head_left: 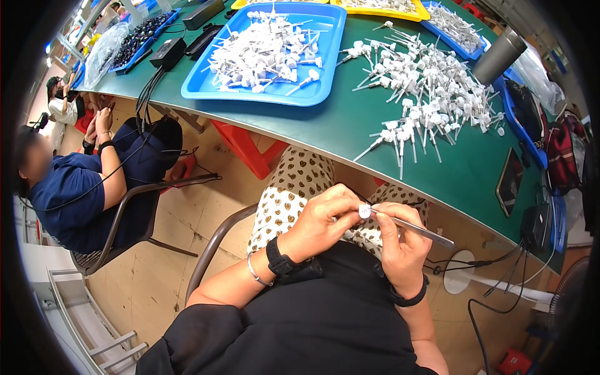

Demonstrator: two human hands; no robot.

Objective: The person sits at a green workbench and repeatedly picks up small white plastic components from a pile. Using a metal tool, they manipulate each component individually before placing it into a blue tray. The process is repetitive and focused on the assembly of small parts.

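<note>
Passage lies before the blue tray (328, 62); heaped white parts (431, 87) crowd its right.

White piece (364, 212): partly hidden by left hand (320, 224)
Metal tool (432, 235): partly covered by right hand (403, 247)
Far yellow trays (382, 14): cut off

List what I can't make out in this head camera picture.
Head view throughout:
Small white plastic piece: partly hidden by left hand's fingers; surface detail too small.
Slim grey metal tool: partly covered by right hand's fingers; tip contact too small.
Yellow plastic trays: far ends cut off by top edge.
</note>
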